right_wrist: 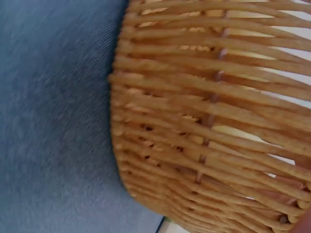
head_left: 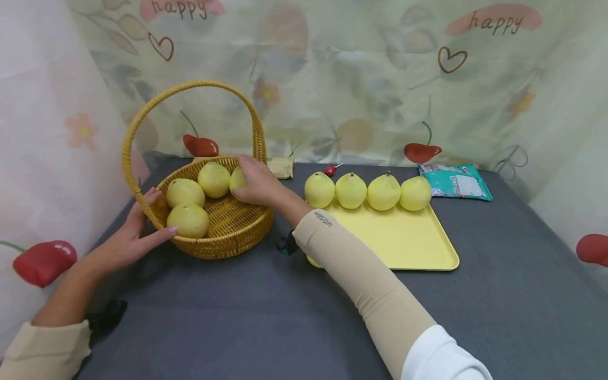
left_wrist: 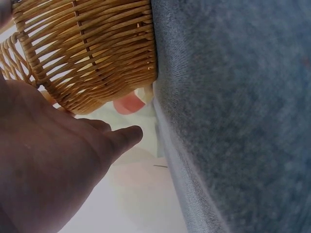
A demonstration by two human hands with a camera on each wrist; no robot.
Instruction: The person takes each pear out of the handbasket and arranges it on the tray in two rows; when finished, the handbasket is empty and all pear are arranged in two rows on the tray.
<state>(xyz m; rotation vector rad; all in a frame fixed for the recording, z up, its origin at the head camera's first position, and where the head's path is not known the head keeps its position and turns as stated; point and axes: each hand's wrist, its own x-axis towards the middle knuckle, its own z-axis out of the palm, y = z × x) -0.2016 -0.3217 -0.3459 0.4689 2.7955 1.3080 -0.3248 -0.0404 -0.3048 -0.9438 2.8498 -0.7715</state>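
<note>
A round wicker basket point(head_left: 228, 245) with a tall arched handle stands at the left of the table in the head view. Three yellow pears point(head_left: 187, 220) lie in its left and back part. My right hand point(head_left: 256, 182) reaches over the rim and grips another pear point(head_left: 237, 180) inside, at the back right; the hand partly covers it. Against the basket's left side rests my left hand point(head_left: 130, 237), thumb at the front rim and fingers near the handle's foot. Its fingers look straight beside the wicker wall point(left_wrist: 97, 53) in the left wrist view. Only wicker point(right_wrist: 194, 107) fills most of the right wrist view.
On the right, a yellow tray point(head_left: 408, 237) carries a row of several pears point(head_left: 383, 192) along its back edge. Behind them lie a red lollipop point(head_left: 330, 170) and a teal packet point(head_left: 457, 182). A beige packet point(head_left: 281, 168) sits behind the basket.
</note>
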